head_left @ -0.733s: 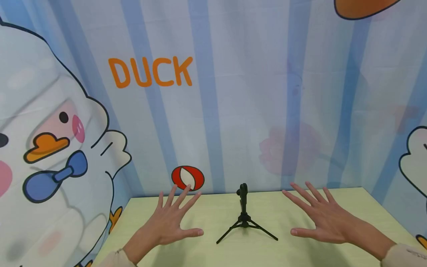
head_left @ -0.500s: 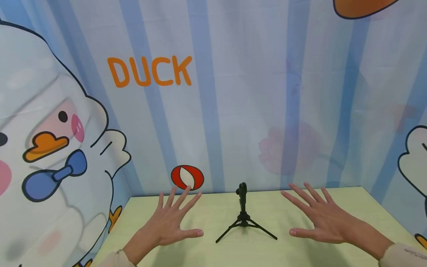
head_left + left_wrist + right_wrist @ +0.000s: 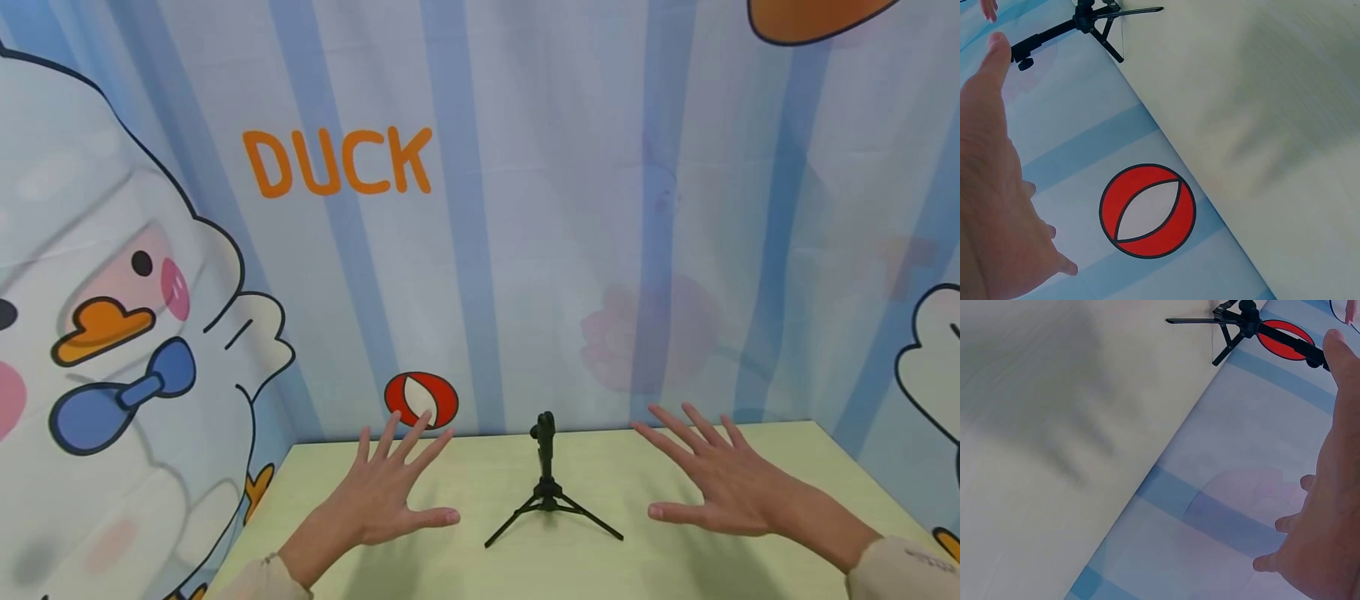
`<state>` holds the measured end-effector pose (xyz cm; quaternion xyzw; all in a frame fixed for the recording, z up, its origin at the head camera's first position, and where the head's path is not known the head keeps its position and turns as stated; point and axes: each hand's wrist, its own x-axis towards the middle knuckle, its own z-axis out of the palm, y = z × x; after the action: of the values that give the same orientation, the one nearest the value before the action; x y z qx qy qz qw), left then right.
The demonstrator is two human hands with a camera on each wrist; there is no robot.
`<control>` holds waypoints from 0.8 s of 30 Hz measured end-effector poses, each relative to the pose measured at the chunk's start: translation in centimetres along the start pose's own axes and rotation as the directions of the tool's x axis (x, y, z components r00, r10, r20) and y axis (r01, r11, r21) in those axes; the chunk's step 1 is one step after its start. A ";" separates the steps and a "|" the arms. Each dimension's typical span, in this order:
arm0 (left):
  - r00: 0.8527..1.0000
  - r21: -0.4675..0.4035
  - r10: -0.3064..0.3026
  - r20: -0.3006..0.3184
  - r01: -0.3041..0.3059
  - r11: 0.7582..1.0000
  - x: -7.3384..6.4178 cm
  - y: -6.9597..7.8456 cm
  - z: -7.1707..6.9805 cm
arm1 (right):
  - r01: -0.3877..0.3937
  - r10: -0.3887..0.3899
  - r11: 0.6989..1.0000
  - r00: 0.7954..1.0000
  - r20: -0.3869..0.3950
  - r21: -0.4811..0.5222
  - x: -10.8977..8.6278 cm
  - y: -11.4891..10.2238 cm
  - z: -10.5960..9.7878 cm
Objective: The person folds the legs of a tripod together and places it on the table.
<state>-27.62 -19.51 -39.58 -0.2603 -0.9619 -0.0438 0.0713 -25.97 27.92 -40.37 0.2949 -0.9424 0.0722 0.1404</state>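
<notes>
A small black tripod [image 3: 547, 487] stands upright on the pale yellow table [image 3: 480, 575], its legs spread and a clamp-like head on top. To its left my left hand [image 3: 386, 500] hovers over the table, fingers straight and spread, holding nothing. On the other side my right hand [image 3: 731, 483] is held out the same way, palm down, thumb toward the tripod. Both wrist views show the tripod at the top, beyond the thumb of the left hand [image 3: 991, 187] and of the right hand [image 3: 1322, 500]. Both hands are apart from the tripod and cast shadows on the tabletop.
Behind the table hangs a blue-and-white striped curtain [image 3: 540, 208] with orange DUCK lettering [image 3: 337, 162] and a red-and-white ball print [image 3: 422, 400]. A large cartoon duck print [image 3: 112, 250] covers the left side. The table's back edge meets the curtain.
Both hands have risen very slightly, the right one also shifting a little to the left. The tripod stays in place on the table.
</notes>
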 end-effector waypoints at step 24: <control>0.980 -0.172 0.107 -0.166 -0.135 0.976 3.6 3.2 -0.1 | -0.017 0.027 0.976 0.999 -0.043 0.218 2.9 -0.6 1.3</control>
<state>-29.08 -14.97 -38.76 -0.3197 -0.9276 -0.1476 0.1247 -28.18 25.63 -40.68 0.2965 -0.9286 0.1831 0.1278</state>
